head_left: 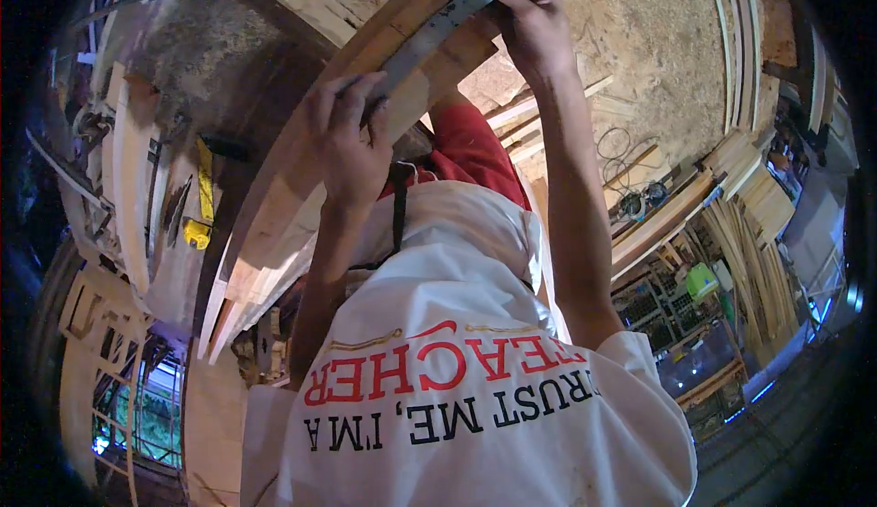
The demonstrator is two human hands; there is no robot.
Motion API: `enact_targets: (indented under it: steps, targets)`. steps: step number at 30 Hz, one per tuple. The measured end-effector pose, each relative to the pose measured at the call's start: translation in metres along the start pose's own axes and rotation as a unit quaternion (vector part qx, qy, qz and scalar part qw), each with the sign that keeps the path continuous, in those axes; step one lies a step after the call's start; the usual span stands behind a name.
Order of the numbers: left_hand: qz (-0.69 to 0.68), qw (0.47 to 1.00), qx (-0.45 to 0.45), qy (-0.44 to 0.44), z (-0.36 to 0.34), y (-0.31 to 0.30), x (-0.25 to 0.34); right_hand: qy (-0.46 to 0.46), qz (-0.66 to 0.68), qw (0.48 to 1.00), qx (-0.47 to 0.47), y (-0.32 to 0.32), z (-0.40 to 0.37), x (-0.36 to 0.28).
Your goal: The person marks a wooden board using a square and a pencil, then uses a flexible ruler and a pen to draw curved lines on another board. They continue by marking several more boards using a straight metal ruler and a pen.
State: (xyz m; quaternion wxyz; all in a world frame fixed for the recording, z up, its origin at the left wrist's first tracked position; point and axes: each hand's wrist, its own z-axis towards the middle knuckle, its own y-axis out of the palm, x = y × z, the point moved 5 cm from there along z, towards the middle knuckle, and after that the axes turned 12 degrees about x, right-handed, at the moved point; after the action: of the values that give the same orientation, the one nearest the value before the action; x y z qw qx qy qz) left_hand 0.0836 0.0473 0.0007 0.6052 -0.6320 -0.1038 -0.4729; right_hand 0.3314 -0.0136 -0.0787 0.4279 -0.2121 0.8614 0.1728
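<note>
A long grey metal ruler [429, 36] lies along the face of a curved wooden piece [274, 224] that arcs from the lower left to the top centre. My left hand [347, 142] grips the ruler's lower end and presses it onto the wood. My right hand [528, 23] pinches the ruler's upper end near the top of the arc. Both arms reach forward over my white printed shirt [457, 388].
A yellow tool [199, 219] and wooden planks [128, 178] lie on the left. The sawdust-covered floor [658, 41] holds coiled cables [626, 164]. Stacks of wood slats [758, 260] and a green object [702, 280] are at the right.
</note>
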Motion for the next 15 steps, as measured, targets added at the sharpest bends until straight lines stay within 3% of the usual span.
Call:
enact_targets:
  steps: [6,9,15]
  targets:
    - [0.015,1.000,0.005,0.011,0.0009,-0.0008,-0.0006,0.007,0.025,1.000,-0.006,0.0045,-0.0026,-0.0036]
    - [-0.005,0.999,-0.007,-0.037,0.0013,-0.0024,-0.0031,0.014,0.055,0.998,-0.010,0.0075,-0.0046,-0.0043]
    - [0.005,1.000,-0.005,0.007,0.0032,-0.0034,-0.0008,-0.006,0.063,0.998,-0.017,0.0052,-0.0038,-0.0048]
